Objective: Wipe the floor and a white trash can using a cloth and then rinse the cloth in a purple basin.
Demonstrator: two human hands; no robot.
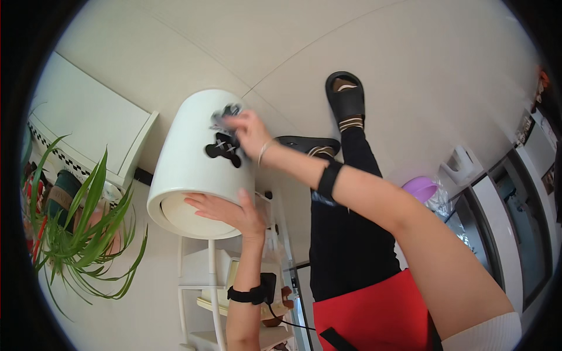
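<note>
A glossy white round bin (189, 145) with a recessed cream lid (193, 215) is in front of me. Black cartoon figures with crossed eyes (223, 149) and some small writing decorate its side. Against the lid end lies my left hand (228, 210), its fingers spread over the lid and rim and its thumb apart. My right hand (251, 131) is at the upper black figure, fingers bent and fingertips blurred. Something greyish shows at those fingertips; whether it is a held thing or part of the print I cannot tell.
A white cabinet (92, 118) stands at the left, beside a leafy spider plant (88, 232). Below the bin is a white shelf rack (213, 272). My feet wear black slippers (347, 98). A purple basin (420, 188) lies at the right.
</note>
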